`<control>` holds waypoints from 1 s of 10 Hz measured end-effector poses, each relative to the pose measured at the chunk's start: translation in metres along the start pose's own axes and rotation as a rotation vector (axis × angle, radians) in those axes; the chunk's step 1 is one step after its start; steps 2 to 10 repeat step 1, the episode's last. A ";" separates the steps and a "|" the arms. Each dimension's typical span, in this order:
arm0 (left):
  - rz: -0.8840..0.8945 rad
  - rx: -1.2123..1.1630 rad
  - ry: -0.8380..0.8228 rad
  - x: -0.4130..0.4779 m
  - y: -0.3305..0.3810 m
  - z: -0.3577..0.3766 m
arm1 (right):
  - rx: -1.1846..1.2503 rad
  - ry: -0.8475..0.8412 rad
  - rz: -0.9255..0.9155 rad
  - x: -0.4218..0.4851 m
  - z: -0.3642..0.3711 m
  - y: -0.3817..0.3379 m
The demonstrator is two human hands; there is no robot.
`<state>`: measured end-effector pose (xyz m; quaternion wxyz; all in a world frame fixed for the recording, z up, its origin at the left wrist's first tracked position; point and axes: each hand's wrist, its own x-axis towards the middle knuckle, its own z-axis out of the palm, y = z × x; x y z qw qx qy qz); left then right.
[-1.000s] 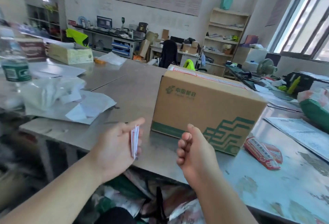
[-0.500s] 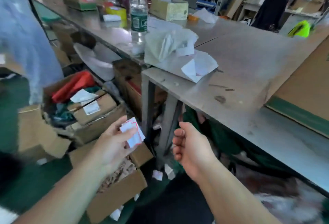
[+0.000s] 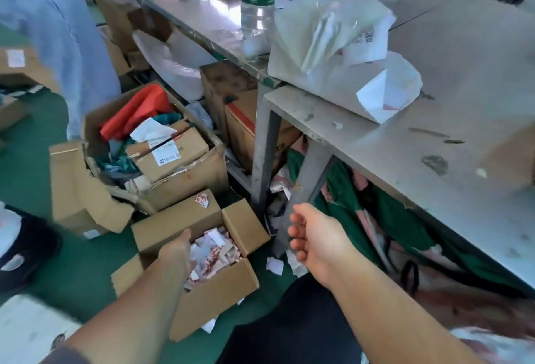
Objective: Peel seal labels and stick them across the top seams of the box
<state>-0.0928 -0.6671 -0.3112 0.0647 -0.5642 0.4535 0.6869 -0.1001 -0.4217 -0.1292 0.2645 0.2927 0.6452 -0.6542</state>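
- L hand (image 3: 176, 250) is down over the scrap box (image 3: 220, 300) on the floor (image 3: 86, 271). Its fingers are hidden, so can't tell if it's pinching anything. R hand (image 3: 315, 236) hangs just right of the scrap box, loosely curled, empty.
- Let go low over the pile, not the rim; bits (image 3: 275, 265) already lie beside the scrap box.
- The box to seal (image 3: 515, 158) is prob. that brown blur on the desk (image 3: 405, 161), up-right of the scrap box.
- Vs 0.5 s ago: L hand held slips in plain sight above the scrap box; now none show.
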 end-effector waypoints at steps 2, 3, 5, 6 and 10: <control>0.034 0.041 0.086 -0.009 0.003 0.014 | 0.026 0.029 -0.015 0.003 -0.006 -0.002; 0.034 0.041 0.086 -0.009 0.003 0.014 | 0.026 0.029 -0.015 0.003 -0.006 -0.002; 0.034 0.041 0.086 -0.009 0.003 0.014 | 0.026 0.029 -0.015 0.003 -0.006 -0.002; 0.034 0.041 0.086 -0.009 0.003 0.014 | 0.026 0.029 -0.015 0.003 -0.006 -0.002; 0.034 0.041 0.086 -0.009 0.003 0.014 | 0.026 0.029 -0.015 0.003 -0.006 -0.002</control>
